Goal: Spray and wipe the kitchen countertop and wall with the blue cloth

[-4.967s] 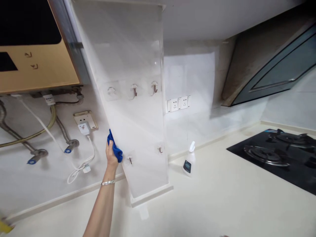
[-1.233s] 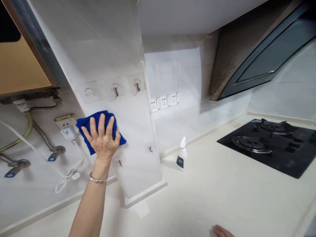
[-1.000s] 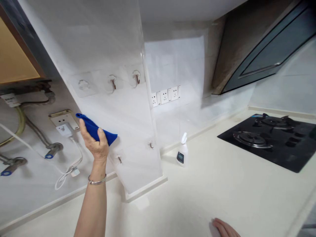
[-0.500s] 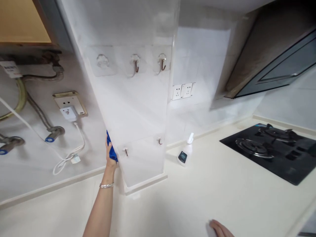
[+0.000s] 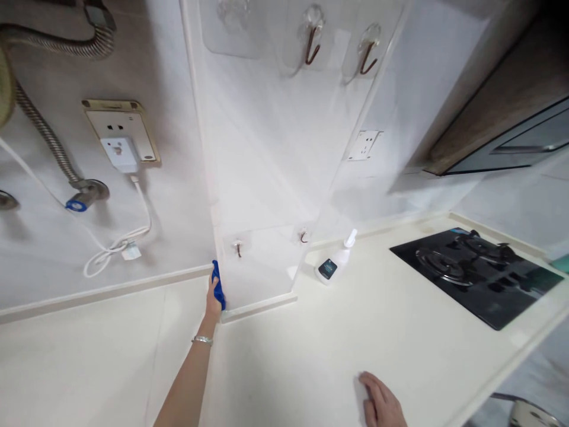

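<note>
2 hands: L (image 5: pixel 214 301) grips blue cloth (image 5: pixel 217 286), panel edge (image 5: pixel 221 261); R (image 5: pixel 379 400) on counter (image 5: pixel 275 367).

1. No word, brand or number can be read anywhere in this view.
2. Spray bottle (image 5: pixel 336 265), to the right of the left hand (image 5: pixel 214 301) gripping the blue cloth (image 5: pixel 217 286): dark label (image 5: pixel 328 268) on the bottle's body, its markings too small to read.
3. Small white tag (image 5: pixel 131 252) on the white cable (image 5: pixel 116 244), left of the hand: any print is illegible.
4. Gold-framed wall socket (image 5: pixel 120 117), above and left of the hand: pin slots only, no legible lettering.
</note>
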Demonstrator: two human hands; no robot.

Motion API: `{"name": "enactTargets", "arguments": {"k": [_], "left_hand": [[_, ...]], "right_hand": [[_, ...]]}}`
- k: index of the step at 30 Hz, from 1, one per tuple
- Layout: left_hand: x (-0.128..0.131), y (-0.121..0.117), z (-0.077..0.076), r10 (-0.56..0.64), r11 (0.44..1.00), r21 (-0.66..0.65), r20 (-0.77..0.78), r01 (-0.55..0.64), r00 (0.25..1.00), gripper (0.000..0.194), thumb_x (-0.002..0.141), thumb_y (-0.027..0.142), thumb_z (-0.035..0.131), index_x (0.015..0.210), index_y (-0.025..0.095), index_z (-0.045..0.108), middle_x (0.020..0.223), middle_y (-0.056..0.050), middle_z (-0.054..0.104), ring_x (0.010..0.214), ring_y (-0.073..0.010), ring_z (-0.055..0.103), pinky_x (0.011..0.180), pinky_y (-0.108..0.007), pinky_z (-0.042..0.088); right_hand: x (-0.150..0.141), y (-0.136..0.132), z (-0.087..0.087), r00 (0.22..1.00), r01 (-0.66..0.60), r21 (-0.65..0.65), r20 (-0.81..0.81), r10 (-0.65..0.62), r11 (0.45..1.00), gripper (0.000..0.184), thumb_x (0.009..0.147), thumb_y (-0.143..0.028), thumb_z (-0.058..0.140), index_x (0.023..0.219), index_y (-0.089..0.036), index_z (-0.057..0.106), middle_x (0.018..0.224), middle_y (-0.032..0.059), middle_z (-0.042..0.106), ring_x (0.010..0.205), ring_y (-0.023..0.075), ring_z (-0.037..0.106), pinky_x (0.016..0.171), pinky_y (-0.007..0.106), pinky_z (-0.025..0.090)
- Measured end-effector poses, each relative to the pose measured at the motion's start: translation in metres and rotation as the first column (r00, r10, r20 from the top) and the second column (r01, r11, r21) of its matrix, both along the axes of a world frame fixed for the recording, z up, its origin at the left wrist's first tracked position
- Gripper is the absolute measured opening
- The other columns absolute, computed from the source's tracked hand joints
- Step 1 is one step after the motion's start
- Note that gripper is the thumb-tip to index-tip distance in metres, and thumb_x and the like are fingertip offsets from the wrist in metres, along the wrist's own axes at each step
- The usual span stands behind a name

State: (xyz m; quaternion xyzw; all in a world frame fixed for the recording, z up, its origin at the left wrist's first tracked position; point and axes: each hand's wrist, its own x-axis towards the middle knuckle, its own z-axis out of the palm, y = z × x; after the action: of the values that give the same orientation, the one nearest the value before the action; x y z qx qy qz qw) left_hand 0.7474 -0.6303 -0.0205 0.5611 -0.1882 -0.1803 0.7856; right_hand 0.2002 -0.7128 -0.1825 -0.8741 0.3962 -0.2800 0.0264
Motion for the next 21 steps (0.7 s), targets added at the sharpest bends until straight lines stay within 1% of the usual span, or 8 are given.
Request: {"name": "enactTargets", "arguments": {"k": [2,5,9,12,15,18,21], "left_hand": [[-0.003,0.002,-0.004,0.02,0.999,0.03,0.009,-0.02,1.0,0.053,0.084,0.052,0.061,0.127,0.02,0.063,0.145,-0.01,0.059,0.148,-0.0236,0.036,0.128,-0.041,0.018],[-0.012,0.004,-0.006,0.058,0.996,0.066,0.029,-0.06,0.998,0.054,0.088,0.053,0.051,0.132,0.021,0.059,0.146,-0.008,0.058,0.146,-0.0214,0.039,0.126,-0.04,0.022],[-0.038,0.012,-0.007,0.152,0.975,0.156,0.042,-0.157,0.987,0.057,0.09,0.057,0.044,0.134,0.022,0.055,0.146,-0.009,0.058,0.143,-0.0223,0.043,0.124,-0.04,0.026],[-0.06,0.022,-0.006,0.241,0.935,0.262,0.031,-0.24,0.97,0.058,0.089,0.06,0.045,0.134,0.025,0.054,0.14,-0.01,0.061,0.138,-0.0258,0.049,0.121,-0.045,0.03],[-0.08,0.029,-0.002,0.338,0.884,0.338,0.019,-0.324,0.941,0.061,0.088,0.06,0.043,0.133,0.021,0.054,0.136,-0.015,0.062,0.137,-0.0309,0.05,0.12,-0.051,0.031],[-0.102,0.031,0.004,0.439,0.838,0.355,0.01,-0.414,0.898,0.063,0.09,0.059,0.035,0.133,0.016,0.052,0.139,-0.019,0.058,0.139,-0.0324,0.047,0.12,-0.052,0.03],[-0.132,0.027,0.011,0.495,0.817,0.342,0.0,-0.465,0.869,0.063,0.09,0.06,0.031,0.131,0.017,0.053,0.133,-0.016,0.061,0.133,-0.0299,0.052,0.118,-0.048,0.035]], "right_hand": [[0.002,0.003,0.005,1.0,0.008,0.022,-0.007,-0.008,1.0,0.04,0.088,-0.022,0.044,0.126,-0.027,0.053,0.128,0.0085,0.064,0.117,0.028,0.062,0.096,0.045,0.052],[0.006,0.007,0.013,1.0,0.009,0.047,-0.009,-0.008,0.999,0.04,0.089,-0.02,0.043,0.128,-0.026,0.052,0.13,0.0087,0.062,0.12,0.0277,0.06,0.099,0.046,0.05],[0.011,0.008,0.016,1.0,0.017,0.024,0.013,-0.018,1.0,0.04,0.088,-0.019,0.042,0.126,-0.025,0.052,0.128,0.0085,0.063,0.119,0.027,0.06,0.099,0.046,0.05],[0.014,0.006,0.014,0.999,0.018,-0.001,0.029,-0.018,1.0,0.04,0.088,-0.018,0.043,0.126,-0.026,0.053,0.127,0.0078,0.063,0.119,0.0262,0.061,0.099,0.045,0.05],[0.016,0.004,0.01,0.999,0.022,-0.009,0.04,-0.022,1.0,0.041,0.087,-0.018,0.044,0.126,-0.026,0.054,0.128,0.007,0.064,0.119,0.0257,0.061,0.099,0.044,0.05],[0.018,0.003,0.008,0.998,0.032,-0.007,0.052,-0.032,0.999,0.042,0.085,-0.017,0.045,0.125,-0.026,0.056,0.128,0.0072,0.064,0.118,0.0256,0.061,0.099,0.044,0.05],[0.02,0.005,0.009,0.997,0.036,0.018,0.062,-0.037,0.999,0.043,0.085,-0.016,0.045,0.125,-0.025,0.057,0.129,0.0081,0.064,0.119,0.0257,0.061,0.101,0.045,0.049]]}}
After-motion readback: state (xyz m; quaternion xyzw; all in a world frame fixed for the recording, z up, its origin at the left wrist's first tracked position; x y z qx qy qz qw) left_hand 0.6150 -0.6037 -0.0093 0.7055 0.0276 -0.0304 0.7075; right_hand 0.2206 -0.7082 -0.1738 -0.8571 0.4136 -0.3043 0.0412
